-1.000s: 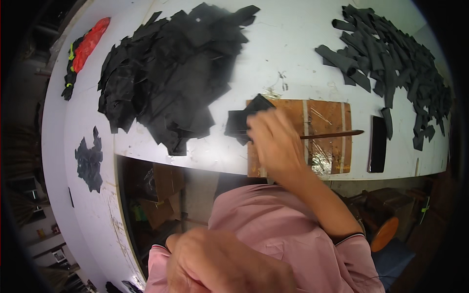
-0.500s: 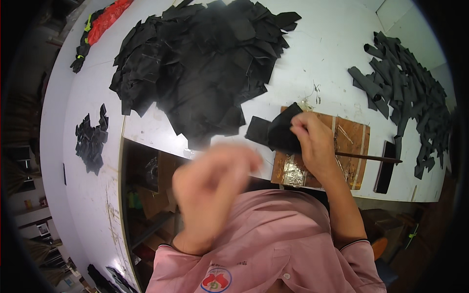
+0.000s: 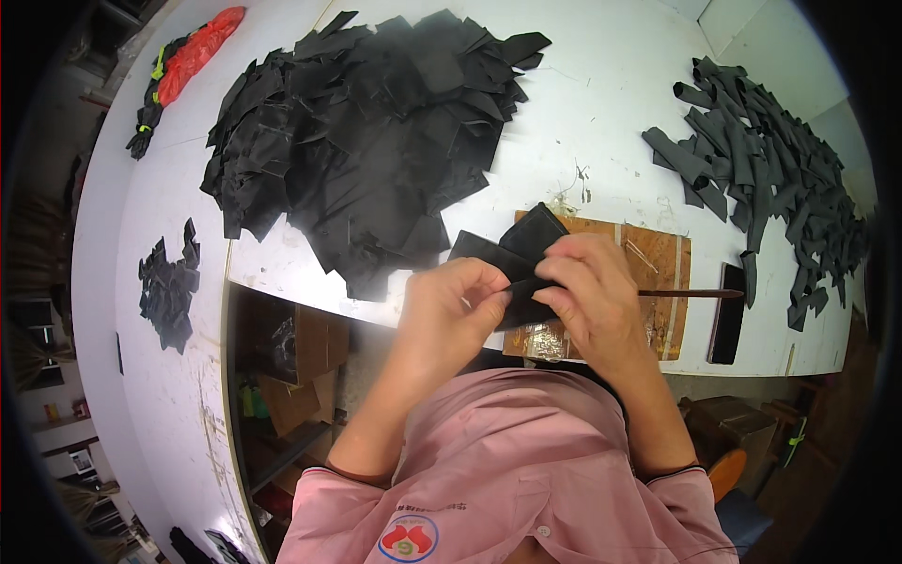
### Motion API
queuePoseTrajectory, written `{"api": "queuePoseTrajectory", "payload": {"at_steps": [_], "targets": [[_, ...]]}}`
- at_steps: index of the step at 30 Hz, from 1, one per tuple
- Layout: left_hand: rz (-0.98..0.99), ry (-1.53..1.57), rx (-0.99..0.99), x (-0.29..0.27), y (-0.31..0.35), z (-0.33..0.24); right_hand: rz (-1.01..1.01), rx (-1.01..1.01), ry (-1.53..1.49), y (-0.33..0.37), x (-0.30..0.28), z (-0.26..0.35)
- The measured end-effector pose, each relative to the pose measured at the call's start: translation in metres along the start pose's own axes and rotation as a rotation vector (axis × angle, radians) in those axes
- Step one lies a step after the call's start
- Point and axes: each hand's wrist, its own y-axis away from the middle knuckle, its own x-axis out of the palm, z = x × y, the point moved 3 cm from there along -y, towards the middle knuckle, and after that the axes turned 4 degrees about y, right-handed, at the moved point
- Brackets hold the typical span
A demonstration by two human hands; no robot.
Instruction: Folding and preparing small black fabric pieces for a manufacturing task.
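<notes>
Over the near edge of the table, my left hand [image 3: 449,305] and my right hand [image 3: 597,287] pinch a small piece of black fabric [image 3: 536,232] between thumbs and fingertips. It looks folded, with one flap pointing up and away and another part [image 3: 477,248] reaching out to the left. Whether this is one piece or two, I cannot tell. Beneath my right hand lies a worn brown wooden board [image 3: 665,258] with strips of clear tape. A thin dark rod [image 3: 691,293] sticks out rightward from behind my right hand; its other end is hidden.
A large heap of black fabric pieces [image 3: 366,141] covers the table's middle left. Rolled dark grey pieces [image 3: 761,160] pile up at the right, near a flat black rectangular object [image 3: 726,315]. A small dark pile [image 3: 169,291] and a red plastic bag [image 3: 199,58] lie left.
My left hand, blurred before and away from the fabric, has moved right and now grips it beside my right hand. The fabric has shifted slightly toward me, and the whole view has shifted a little.
</notes>
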Motion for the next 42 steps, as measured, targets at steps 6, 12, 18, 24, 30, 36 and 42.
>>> {"api": "queuePoseTrajectory", "payload": {"at_steps": [6, 12, 18, 24, 30, 36, 42], "targets": [[-0.209, 0.117, 0.209, 0.038, 0.022, -0.004, -0.078, 0.322, -0.249, 0.024, 0.0, 0.017], [-0.611, -0.33, 0.525, 0.044, 0.029, -0.007, -0.154, 0.271, -0.01, 0.03, 0.014, 0.011], [0.139, 1.112, -0.188, 0.033, 0.017, -0.001, -0.086, 0.545, -0.619, 0.038, 0.015, -0.01], [-0.213, 0.488, 0.051, 0.04, 0.02, 0.011, 0.155, 0.822, -1.52, 0.052, 0.034, -0.003], [-0.052, 0.727, -0.05, 0.045, 0.018, 0.001, 0.029, 0.827, -1.239, 0.054, 0.026, -0.017], [0.696, 1.111, -0.206, 0.059, 0.038, -0.036, -0.114, 0.538, -1.295, 0.053, -0.012, 0.009], [-0.05, 0.193, 0.482, 0.087, 0.025, -0.06, -0.26, 0.401, -0.505, 0.041, -0.078, 0.02]]}}
